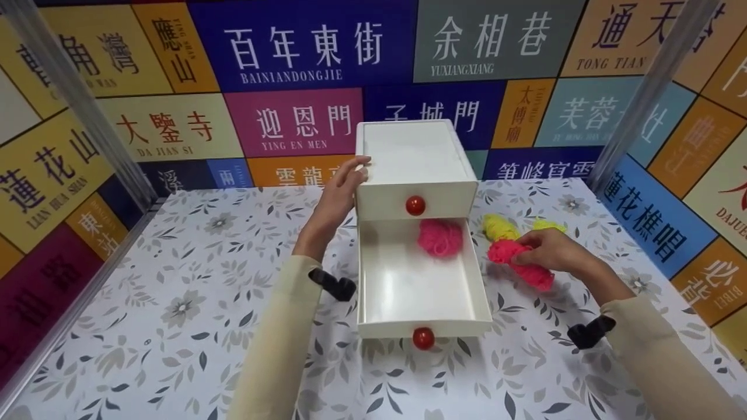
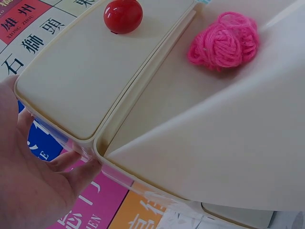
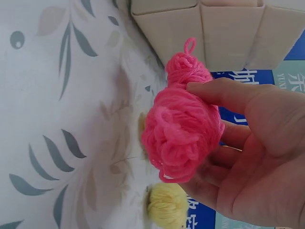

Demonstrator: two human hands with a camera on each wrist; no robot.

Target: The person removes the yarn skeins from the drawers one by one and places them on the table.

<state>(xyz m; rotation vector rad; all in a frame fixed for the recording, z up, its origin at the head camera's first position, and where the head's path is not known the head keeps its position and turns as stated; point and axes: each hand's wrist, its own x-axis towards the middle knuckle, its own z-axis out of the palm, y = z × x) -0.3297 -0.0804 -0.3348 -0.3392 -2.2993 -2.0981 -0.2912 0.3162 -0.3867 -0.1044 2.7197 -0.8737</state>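
Observation:
A white drawer cabinet with red knobs stands at the middle of the table. Its lower drawer is pulled out, and a pink yarn bundle lies at the back of it. My left hand rests against the cabinet's left side, fingertips at the top edge; in the left wrist view its fingers lie along the side wall. To the right of the drawer, my right hand grips another bright pink yarn bundle, pinched at its waist between thumb and fingers.
Yellow yarn lies on the table right of the cabinet, partly behind the held bundle, with more yellow yarn beyond the right hand. A leaf-patterned cloth covers the table. Panels with printed signs enclose the back and sides.

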